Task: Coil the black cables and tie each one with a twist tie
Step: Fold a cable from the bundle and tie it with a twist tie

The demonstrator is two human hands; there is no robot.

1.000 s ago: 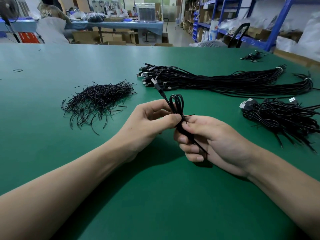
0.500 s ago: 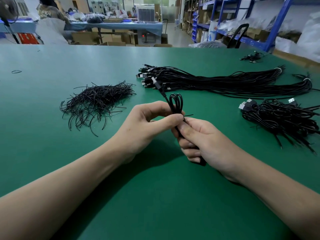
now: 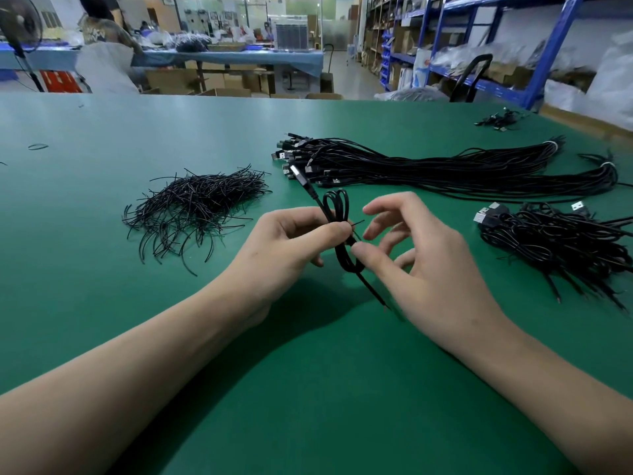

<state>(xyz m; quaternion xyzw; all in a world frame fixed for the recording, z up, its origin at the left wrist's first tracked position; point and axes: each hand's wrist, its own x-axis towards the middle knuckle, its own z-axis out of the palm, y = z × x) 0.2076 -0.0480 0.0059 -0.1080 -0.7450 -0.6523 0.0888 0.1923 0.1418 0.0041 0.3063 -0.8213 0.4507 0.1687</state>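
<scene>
My left hand pinches a coiled black cable at its waist, thumb on top. A thin black twist tie wraps the coil there and its end sticks out to the right. The cable's USB plug points up and left, and its tail runs down toward the table. My right hand hovers just right of the coil with fingers spread; its thumb tip touches the coil below the tie.
A heap of loose black twist ties lies to the left. A long bundle of uncoiled cables stretches across the back right. Coiled, tied cables are piled at the right. The green table carries everything.
My right hand has let go of the coil's lower part and opened its fingers. The left hand keeps its pinch on the coil.
</scene>
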